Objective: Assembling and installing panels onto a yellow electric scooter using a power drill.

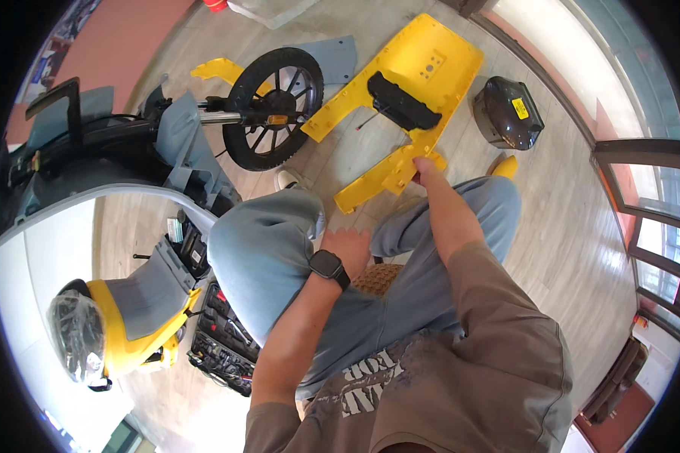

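The head view showed the right hand point(425, 169) clamped on the lower end of a yellow panel point(446, 68), which spread before the person's knees, between a spoked wheel point(279, 103) and a dark glossy case point(502, 113) near the window-side edge of the floor point(574, 234). The left hand point(347, 249) hung between the legs, fingertips hidden; its grip I could not tell.
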A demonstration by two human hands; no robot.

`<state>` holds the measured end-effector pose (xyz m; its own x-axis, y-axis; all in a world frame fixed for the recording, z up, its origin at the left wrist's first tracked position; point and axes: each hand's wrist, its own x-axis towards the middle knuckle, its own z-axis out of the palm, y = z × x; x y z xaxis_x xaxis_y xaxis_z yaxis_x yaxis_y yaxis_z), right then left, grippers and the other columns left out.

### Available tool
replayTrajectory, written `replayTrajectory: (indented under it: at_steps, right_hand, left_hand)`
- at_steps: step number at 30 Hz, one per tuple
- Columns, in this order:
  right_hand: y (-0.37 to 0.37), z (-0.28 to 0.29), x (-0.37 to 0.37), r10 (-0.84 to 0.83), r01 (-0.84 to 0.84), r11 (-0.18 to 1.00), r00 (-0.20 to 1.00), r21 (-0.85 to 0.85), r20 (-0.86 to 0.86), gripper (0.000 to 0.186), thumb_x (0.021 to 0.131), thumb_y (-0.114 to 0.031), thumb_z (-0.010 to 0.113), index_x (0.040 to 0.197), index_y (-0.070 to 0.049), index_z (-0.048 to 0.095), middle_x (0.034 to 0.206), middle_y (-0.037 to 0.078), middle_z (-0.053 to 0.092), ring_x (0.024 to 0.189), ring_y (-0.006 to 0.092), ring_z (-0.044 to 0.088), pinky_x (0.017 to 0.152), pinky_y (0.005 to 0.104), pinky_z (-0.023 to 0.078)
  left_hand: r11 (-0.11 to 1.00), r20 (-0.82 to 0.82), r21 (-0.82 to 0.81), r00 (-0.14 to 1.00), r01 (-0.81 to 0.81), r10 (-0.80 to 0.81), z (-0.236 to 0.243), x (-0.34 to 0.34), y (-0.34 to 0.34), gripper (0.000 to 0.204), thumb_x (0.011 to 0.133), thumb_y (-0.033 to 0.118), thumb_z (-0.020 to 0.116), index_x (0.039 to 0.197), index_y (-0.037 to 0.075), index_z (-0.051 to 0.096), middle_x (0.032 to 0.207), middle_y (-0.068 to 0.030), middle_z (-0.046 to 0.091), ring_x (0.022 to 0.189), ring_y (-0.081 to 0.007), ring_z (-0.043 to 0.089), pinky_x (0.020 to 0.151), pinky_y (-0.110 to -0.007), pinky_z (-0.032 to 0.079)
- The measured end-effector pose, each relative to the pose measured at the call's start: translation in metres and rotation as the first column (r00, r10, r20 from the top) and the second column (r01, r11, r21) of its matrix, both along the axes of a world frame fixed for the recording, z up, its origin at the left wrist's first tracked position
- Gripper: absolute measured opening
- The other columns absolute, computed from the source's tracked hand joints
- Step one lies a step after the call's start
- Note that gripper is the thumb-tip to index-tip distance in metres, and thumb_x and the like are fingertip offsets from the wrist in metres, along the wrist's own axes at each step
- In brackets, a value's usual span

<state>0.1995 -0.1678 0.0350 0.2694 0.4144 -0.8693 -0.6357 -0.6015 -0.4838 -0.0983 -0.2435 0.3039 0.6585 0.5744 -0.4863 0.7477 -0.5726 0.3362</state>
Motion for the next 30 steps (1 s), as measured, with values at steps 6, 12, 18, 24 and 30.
replayTrajectory:
  at_steps: [6, 12, 18, 24, 30]
  right_hand:
    - [0.004, 0.009, -0.010, -0.383, 0.391, 0.913, 0.920, 0.112, -0.087, 0.049, 0.091, -0.049, 0.045, 0.119, -0.010, 0.054, 0.104, 0.010, 0.064, 0.088, 0.0280, 0.064, 0.077, 0.0400, 0.054]
    - [-0.052, -0.075, -0.033, -0.614, 0.613, 0.781, 0.719, -0.121, -0.325, 0.042, 0.091, -0.055, 0.039, 0.093, -0.016, 0.055, 0.079, 0.006, 0.060, 0.061, 0.0200, 0.056, 0.056, 0.0389, 0.050]
    - [-0.072, -0.053, -0.168, 0.251, -0.264, 0.910, 0.965, -0.320, -0.081, 0.022, 0.085, -0.035, 0.060, 0.084, -0.015, 0.051, 0.057, -0.001, 0.039, 0.050, 0.0158, 0.042, 0.042, 0.0322, 0.036]
    - [-0.079, -0.094, -0.165, 0.391, -0.421, 0.892, 0.901, -0.163, -0.187, 0.014, 0.086, -0.023, 0.058, 0.079, -0.014, 0.050, 0.056, 0.001, 0.035, 0.045, 0.0160, 0.036, 0.041, 0.0328, 0.031]
    - [-0.074, -0.143, -0.115, 0.262, -0.258, 0.963, 0.808, 0.083, -0.528, 0.011, 0.088, -0.029, 0.056, 0.098, -0.023, 0.056, 0.076, -0.003, 0.051, 0.064, 0.0160, 0.050, 0.059, 0.0325, 0.041]
  left_hand:
    - [0.999, 0.025, -0.020, 0.999, -0.041, 0.041, -0.004, -0.009, 0.000, 0.025, 0.084, 0.027, 0.059, 0.097, 0.006, 0.057, 0.088, -0.0135, 0.064, 0.090, -0.0318, 0.062, 0.075, -0.048, 0.047]
    - [0.999, 0.119, -0.045, 0.993, -0.021, 0.026, 0.009, 0.011, 0.003, 0.023, 0.080, 0.024, 0.060, 0.096, 0.007, 0.058, 0.088, -0.0131, 0.064, 0.087, -0.0321, 0.062, 0.075, -0.047, 0.046]
    - [0.995, 0.056, 0.019, 0.994, -0.093, 0.092, -0.009, -0.002, -0.013, 0.018, 0.080, 0.018, 0.058, 0.095, 0.009, 0.060, 0.087, -0.0093, 0.065, 0.083, -0.0280, 0.063, 0.073, -0.043, 0.046]
    - [0.989, 0.048, -0.013, 0.988, -0.144, 0.145, -0.005, 0.000, -0.021, 0.019, 0.081, 0.020, 0.058, 0.096, 0.009, 0.061, 0.087, -0.0077, 0.065, 0.086, -0.0257, 0.063, 0.074, -0.041, 0.045]
    - [0.982, 0.100, -0.034, 0.977, -0.187, 0.189, 0.008, 0.010, -0.020, 0.020, 0.081, 0.021, 0.056, 0.096, 0.009, 0.061, 0.089, -0.0087, 0.065, 0.088, -0.0241, 0.062, 0.077, -0.040, 0.044]
